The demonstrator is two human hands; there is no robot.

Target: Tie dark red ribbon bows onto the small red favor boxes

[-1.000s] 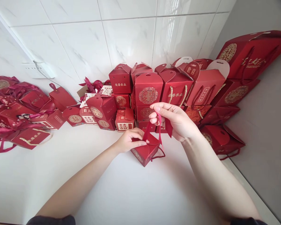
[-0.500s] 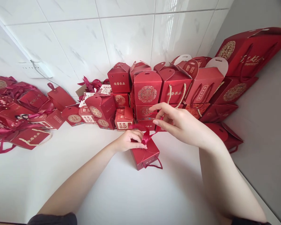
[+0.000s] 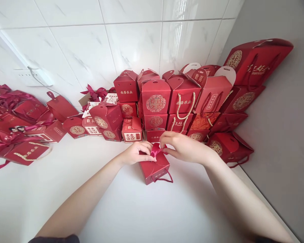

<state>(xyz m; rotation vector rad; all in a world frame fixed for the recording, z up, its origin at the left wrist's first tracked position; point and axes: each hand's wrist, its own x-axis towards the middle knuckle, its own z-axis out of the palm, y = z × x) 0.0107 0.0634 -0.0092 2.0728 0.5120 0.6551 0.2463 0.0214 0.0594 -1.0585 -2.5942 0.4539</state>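
Observation:
A small red gift box with a dark red cord handle sits on the white table between my hands. On its top stands a loop of shiny crimson ribbon. My left hand is closed on the ribbon's base at the lid, thumb and fingers pinching it. From the right, my right hand reaches over the box's far corner, its fingers closed on the ribbon beside the loop. The ribbon's tail is mostly hidden behind the fingers.
Stacked red gift boxes stand along the tiled wall. At the right, more boxes lean by a grey panel. Ribboned boxes are heaped at the left, near a wall socket.
My right hand has come down and in toward the box, and its fingers have closed at the ribbon. My left hand keeps its pinch. The view has shifted slightly.

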